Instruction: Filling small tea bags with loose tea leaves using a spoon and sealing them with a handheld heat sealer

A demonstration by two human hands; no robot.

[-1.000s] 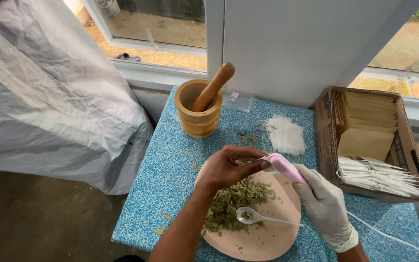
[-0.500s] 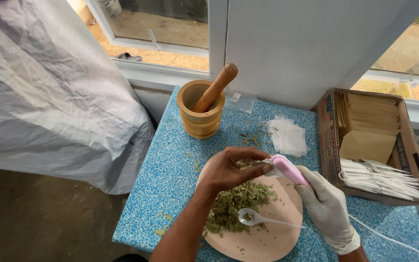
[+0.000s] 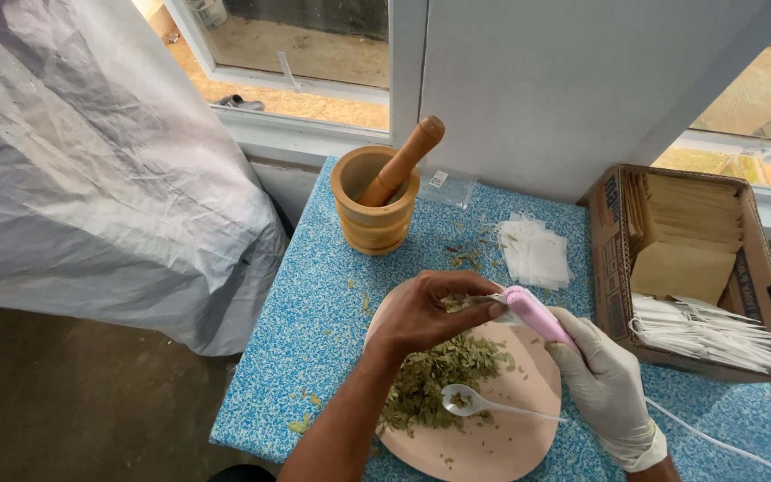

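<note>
A small white sachet [image 3: 491, 302] sits just right of the frame's centre, pinched at its edge between the thumb and fingertips of the bare left hand [image 3: 426, 312], whose fingers curl in together around it. The sachet's other end lies in the tip of a pink handheld sealer [image 3: 535, 315], which the right hand [image 3: 607, 386], in a white glove, grips around its lower body with fingers wrapped closed. A white cord [image 3: 716, 439] runs from below that hand toward the lower right corner.

Directly beneath both hands lies a round pale pink plate [image 3: 501, 437], holding a heap of dried green leaves [image 3: 435, 373] on its left half. A white plastic spoon [image 3: 484, 404] rests on the plate just below the hands, its bowl touching the leaf heap and carrying a few bits of leaf.

The plate stands on a blue speckled tabletop [image 3: 314, 312], with stray leaf crumbs scattered around it. Above the plate, toward the upper centre, stands a wooden mortar [image 3: 372, 214] with a wooden pestle [image 3: 403, 161] leaning out of it to the upper right. To the right of the mortar lies a small stack of empty white sachets [image 3: 537, 252], and behind it a clear plastic bag [image 3: 452, 187] against the wall.

At the right edge an open cardboard box [image 3: 613, 241] holds brown paper envelopes at the back and white stringed sachets at the front. A grey-white plastic sheet [image 3: 91, 170] fills the left of the frame.
</note>
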